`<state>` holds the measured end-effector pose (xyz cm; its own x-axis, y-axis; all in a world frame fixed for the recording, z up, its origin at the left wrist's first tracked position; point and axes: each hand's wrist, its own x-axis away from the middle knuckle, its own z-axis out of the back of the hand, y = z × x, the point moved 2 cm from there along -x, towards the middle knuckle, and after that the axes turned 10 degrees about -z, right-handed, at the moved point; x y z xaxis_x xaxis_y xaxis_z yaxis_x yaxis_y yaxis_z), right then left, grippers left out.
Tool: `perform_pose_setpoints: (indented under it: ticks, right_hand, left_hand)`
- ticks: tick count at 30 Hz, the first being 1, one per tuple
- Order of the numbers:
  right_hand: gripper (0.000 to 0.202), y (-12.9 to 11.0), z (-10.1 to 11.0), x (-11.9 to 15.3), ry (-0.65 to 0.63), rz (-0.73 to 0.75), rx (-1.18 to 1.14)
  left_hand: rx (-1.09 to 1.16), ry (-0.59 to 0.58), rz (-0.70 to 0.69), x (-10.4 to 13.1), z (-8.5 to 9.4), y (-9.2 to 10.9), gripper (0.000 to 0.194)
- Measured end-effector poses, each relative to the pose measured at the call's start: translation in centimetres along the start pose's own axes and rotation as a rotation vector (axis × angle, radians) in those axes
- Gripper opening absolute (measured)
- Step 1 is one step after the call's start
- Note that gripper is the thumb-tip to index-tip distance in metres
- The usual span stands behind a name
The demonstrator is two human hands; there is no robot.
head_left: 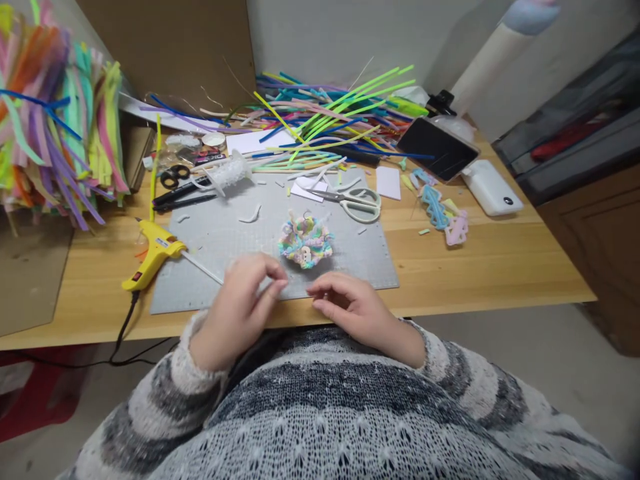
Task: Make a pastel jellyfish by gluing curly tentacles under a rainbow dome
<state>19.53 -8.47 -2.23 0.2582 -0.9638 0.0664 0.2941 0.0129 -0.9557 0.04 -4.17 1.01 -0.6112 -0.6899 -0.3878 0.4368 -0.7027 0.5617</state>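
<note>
On the grey cutting mat (200, 233) sits a small pastel flower-like piece of fuzzy pipe cleaner (306, 241), with a small pale figure on its front. My left hand (243, 310) is at the mat's front edge, left of this piece and not touching it. Its thumb and index tips come together; anything between them is too small to make out. My right hand (357, 310) hovers just right of it, near the table edge. Its fingers are loosely curved, thumb apart, with nothing seen in them. A yellow glue gun (155, 250) lies left, its white glue stick reaching toward my left hand.
White-handled scissors (360, 203) lie behind the pastel piece. Loose pipe cleaners (330, 113) heap at the back, and bundled ones (50, 113) stand left. A phone (437, 150), a white power bank (493, 188) and pastel pieces (435, 207) are at right. A black cord (123, 327) hangs over the front edge.
</note>
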Motion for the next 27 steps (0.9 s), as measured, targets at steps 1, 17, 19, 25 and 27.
perform_pose_setpoints:
  ticks: [1, 17, 19, 25, 27]
  right_hand:
    - [0.021, -0.2, -0.2, -0.2, 0.025, -0.001, -0.083]
    - [0.011, 0.4, -1.2, -0.9, 0.147, -0.113, -0.585]
    - [0.009, 0.0, -0.9, -0.7, 0.132, -0.085, -0.516]
    - [0.012, -0.5, -0.8, -0.5, -0.045, -0.081, -0.352]
    - [0.014, -0.3, -1.0, -0.5, -0.089, -0.109, -0.374]
  left_hand:
    - [0.091, 0.041, -0.012, 0.1, -0.3, 1.0, 0.004]
    - [-0.15, 0.175, -0.263, 0.7, -2.2, 3.2, 0.027]
    - [-0.104, 0.199, -0.216, 0.6, -1.8, 3.2, 0.024]
    - [0.315, 0.086, -0.049, 0.4, -1.7, 2.2, 0.014]
    - [0.303, 0.067, -0.062, 0.6, -1.9, 1.9, 0.01]
